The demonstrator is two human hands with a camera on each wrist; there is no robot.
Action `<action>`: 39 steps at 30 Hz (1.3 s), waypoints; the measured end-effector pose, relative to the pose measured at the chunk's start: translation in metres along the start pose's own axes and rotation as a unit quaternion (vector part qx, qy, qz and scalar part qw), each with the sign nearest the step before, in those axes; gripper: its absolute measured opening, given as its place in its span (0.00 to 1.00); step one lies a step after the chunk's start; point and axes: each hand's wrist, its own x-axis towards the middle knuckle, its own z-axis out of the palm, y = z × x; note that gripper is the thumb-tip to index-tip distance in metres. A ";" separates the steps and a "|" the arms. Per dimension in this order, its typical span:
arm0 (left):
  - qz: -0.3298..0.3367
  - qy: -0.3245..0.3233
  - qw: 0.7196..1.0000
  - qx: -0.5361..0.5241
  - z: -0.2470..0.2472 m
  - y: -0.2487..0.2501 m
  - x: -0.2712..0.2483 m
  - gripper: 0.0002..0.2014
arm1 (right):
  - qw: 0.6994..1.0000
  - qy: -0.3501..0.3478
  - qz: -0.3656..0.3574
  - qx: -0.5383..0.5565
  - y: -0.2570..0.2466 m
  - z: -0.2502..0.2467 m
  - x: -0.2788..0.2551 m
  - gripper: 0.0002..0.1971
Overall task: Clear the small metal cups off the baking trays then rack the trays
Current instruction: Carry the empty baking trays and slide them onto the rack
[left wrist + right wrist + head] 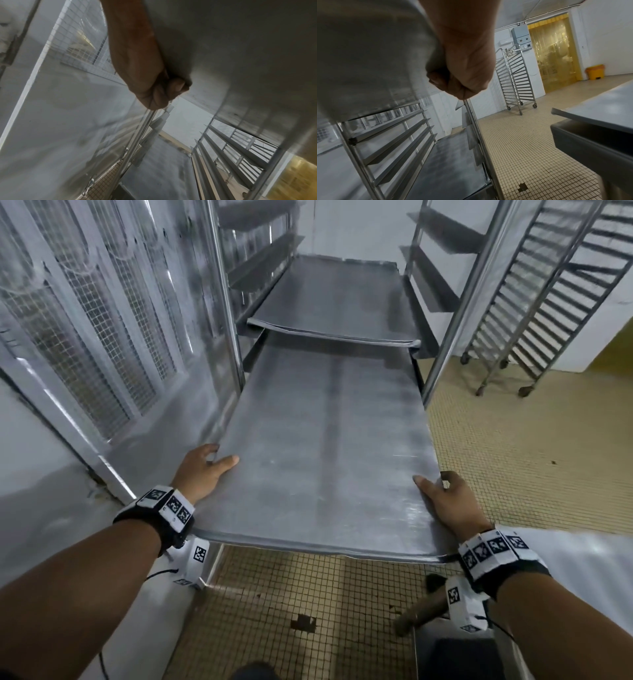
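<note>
Baking tray, bare of cups, sits part-way into the rack, its far end between the uprights and under another tray already racked one level above, its near end out over the tiled floor; the left hand grips the near-left edge, thumb lying along the top and fingers curled beneath, as the left wrist view shows; the right hand grips the near-right edge the same way, thumb on top and fingers curled under.

The step in hand appears to be sliding this tray home on its runners; to do it well I would keep the sheet level, push evenly with both hands so it does not skew and jam against an upright, and feel that both long edges ride the same pair of ledges; the grips should shift back to the near rim before the fingers reach the uprights, or they may be pinched.

The tray is a long, flat, dull grey metal sheet with a low rolled rim, its surface scuffed and faintly streaked, with a darker band down its middle; no cups are visible on it; a second, unloaded rack stands well apart to the right.
</note>
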 end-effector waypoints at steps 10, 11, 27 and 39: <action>-0.001 0.006 0.999 -0.035 0.019 0.005 0.060 0.28 | 0.999 -0.015 -0.004 0.044 -0.017 0.013 0.057 0.27; 0.003 0.001 0.999 -0.036 0.020 0.003 0.069 0.27 | 0.999 -0.012 -0.008 0.043 -0.019 0.014 0.063 0.26; 0.054 -0.056 0.991 -0.105 0.033 0.018 0.188 0.12 | 0.999 0.012 -0.007 0.035 -0.060 0.031 0.151 0.22; 0.052 -0.048 0.992 -0.104 0.035 0.039 0.209 0.05 | 0.999 0.010 0.015 0.035 -0.078 0.039 0.178 0.31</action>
